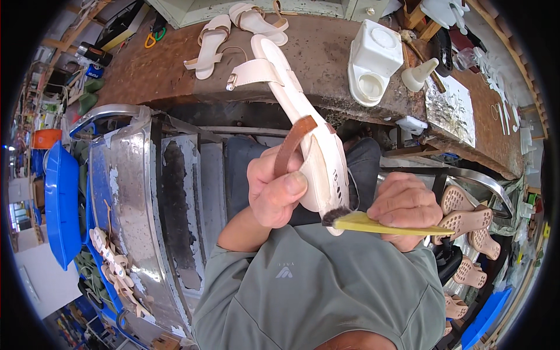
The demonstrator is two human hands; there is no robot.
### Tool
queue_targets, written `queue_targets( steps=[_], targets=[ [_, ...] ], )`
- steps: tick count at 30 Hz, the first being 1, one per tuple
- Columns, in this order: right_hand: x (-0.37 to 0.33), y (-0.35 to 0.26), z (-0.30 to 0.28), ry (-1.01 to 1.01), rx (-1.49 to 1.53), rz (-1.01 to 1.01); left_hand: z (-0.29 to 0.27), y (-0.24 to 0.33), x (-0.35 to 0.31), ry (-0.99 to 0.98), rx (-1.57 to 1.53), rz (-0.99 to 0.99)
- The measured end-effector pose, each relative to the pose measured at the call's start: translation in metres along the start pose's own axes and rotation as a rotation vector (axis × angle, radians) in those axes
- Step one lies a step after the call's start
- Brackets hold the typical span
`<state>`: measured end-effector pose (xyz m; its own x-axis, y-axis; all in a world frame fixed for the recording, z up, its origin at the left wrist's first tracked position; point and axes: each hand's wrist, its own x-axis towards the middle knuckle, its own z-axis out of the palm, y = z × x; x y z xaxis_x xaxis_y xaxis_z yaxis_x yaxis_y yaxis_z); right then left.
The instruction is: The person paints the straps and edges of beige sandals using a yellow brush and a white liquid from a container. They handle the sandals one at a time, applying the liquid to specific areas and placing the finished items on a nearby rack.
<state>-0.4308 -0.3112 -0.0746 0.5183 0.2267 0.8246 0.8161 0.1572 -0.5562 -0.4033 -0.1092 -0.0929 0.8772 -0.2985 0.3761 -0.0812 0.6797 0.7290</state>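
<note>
My left hand [275, 189] is closed around the heel part of a white sandal [328, 157], thumb on its side, near the brown ankle strap [293, 143]. The sandal's toe points away from me, over the gap before the bench, and a pale buckled strap crosses its front. In my right hand [404, 204] is a flat yellow-handled brush [360, 223], its fingers wrapped on the handle. The brush's dark bristles [336, 216] touch the sandal's heel end. Dark handwritten marks show on the sandal beside the bristles.
On the worn workbench [169, 64] ahead lie two more sandals [213, 44] [256, 20]. A white plastic container [376, 61] with a round cup and a cone-tipped nozzle [420, 74] stand to the right. Metal rails flank me; pale perforated soles [464, 221] hang at right, blue trays [61, 204] at left.
</note>
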Motion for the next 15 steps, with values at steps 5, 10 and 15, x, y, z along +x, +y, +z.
queue_targets(
  steps=[5,10,15],
  targets=[
    [0.019,0.011,-0.003,0.110,0.002,0.122,0.007,0.001,-0.002,-0.017,0.011,0.070],
    [0.033,0.016,-0.006,0.066,-0.092,0.070,0.015,0.010,0.002,-0.027,0.156,0.218],
    [0.026,0.006,0.003,0.155,0.094,0.076,0.010,0.013,0.007,-0.151,0.302,0.390]
  ],
)
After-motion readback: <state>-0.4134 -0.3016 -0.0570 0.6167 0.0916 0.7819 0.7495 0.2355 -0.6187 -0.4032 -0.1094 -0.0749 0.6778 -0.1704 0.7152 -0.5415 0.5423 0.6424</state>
